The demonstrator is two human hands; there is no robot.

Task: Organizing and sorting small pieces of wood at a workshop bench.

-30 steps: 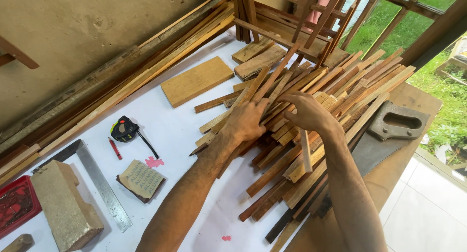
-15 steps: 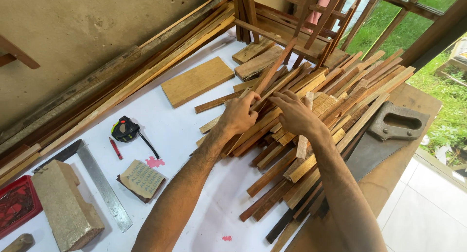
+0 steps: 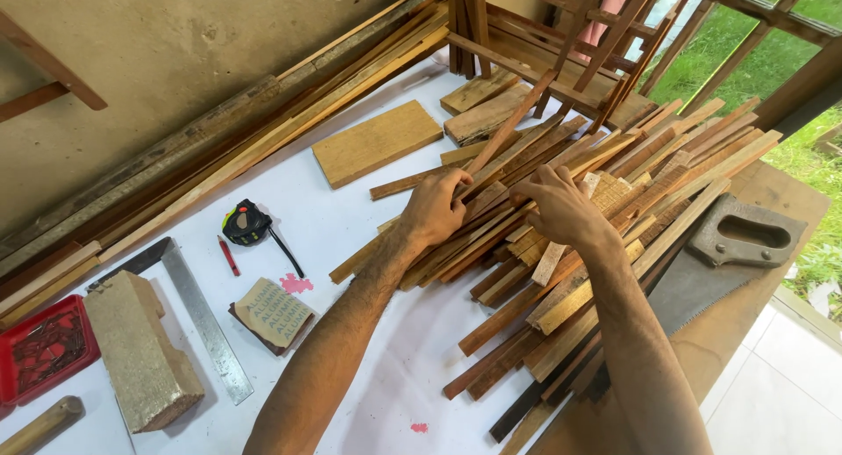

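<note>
- Wooden strips (image 3: 614, 200), thin and of mixed brown shades, lie in a loose fanned heap across the right half of the white-covered table (image 3: 351, 218), and both hands are in that heap.
- Left hand (image 3: 434, 211) rests on the near-left edge of the heap, fingers curled down over several strips and gripping them.
- One long reddish strip (image 3: 509, 130) angles up and away from the fingertips of that hand towards the wooden frames at the back.
- Right hand (image 3: 561, 211) lies just beside the left, fingers bent and pressed onto the strips in the middle of the heap; whether it is clamped on one strip cannot be told.
- Handsaw (image 3: 728, 249) lies to the right of the heap, its blade partly under the strips.
- Flat wooden board (image 3: 377, 142) sits apart from the heap, to its upper left.
- Tape measure (image 3: 246, 222) and a red pencil (image 3: 228, 255) lie left of the left forearm.
- Folded sandpaper (image 3: 272, 315) lies near that forearm, with a metal try square (image 3: 206, 319) and a rough stone block (image 3: 140, 354) further left.
- Red tray (image 3: 44, 350) sits at the left edge.
</note>
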